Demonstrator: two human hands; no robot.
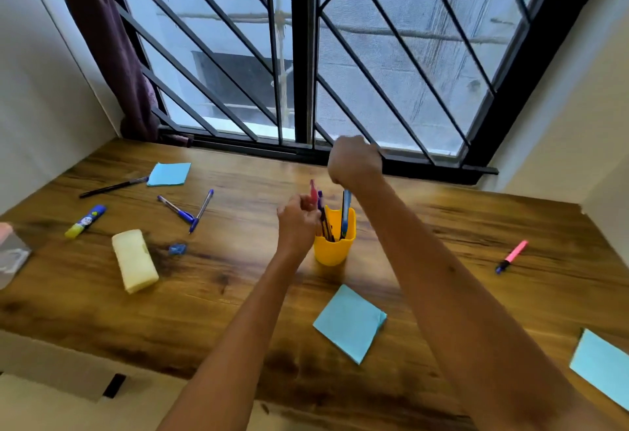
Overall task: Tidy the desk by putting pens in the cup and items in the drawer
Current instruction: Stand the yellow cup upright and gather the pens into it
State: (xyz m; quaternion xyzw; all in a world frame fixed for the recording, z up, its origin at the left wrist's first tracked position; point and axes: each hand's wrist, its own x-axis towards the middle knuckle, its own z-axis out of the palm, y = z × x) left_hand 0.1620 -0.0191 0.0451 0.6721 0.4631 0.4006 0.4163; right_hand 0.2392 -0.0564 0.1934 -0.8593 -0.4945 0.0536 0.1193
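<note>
Both forearms fwd; L hand (296,217), R hand (354,161) over cup (334,250).

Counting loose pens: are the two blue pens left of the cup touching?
Touching. The head view shows the two blue pens meeting at their near tips in a V.

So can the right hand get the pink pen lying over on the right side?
Probably yes. The pink pen lies alone on bare desk, and the right hand is above the yellow cup, nothing between.

You face a black-barred window (340,56) letting in daylight, a purple curtain (105,45) at its left, pale walls (37,90) either side.
</note>
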